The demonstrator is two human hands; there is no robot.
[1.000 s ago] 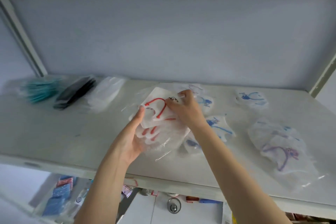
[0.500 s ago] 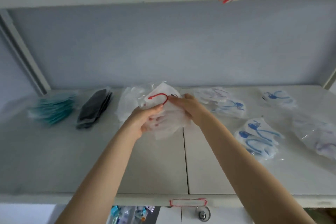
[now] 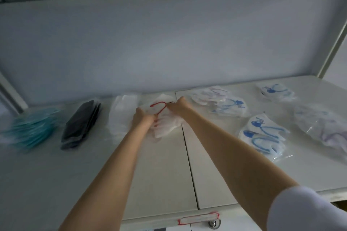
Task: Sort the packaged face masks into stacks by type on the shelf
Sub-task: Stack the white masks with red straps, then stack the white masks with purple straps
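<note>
Both hands hold a small bundle of packaged white masks with red straps [image 3: 163, 125], low over the white shelf [image 3: 161, 174] near its back. My left hand [image 3: 143, 120] grips the bundle's left side and my right hand [image 3: 178, 107] pinches its upper right edge. Just left of the bundle lies a stack of plain white masks [image 3: 121, 112]. Farther left sit a black mask stack [image 3: 80, 124] and a teal mask stack [image 3: 32, 129]. White masks with blue straps lie to the right in loose piles [image 3: 262, 137] [image 3: 228, 106] [image 3: 276, 91].
A clear bag of masks with purple straps [image 3: 323, 127] lies at the far right. The grey back wall rises behind the shelf, with slanted frame posts at both ends [image 3: 332, 43]. A red-edged label [image 3: 199, 218] marks the shelf's front lip.
Both hands have carried the red-strap bundle left and toward the back, lowering it beside the plain white stack. The view has shifted and tilted.
</note>
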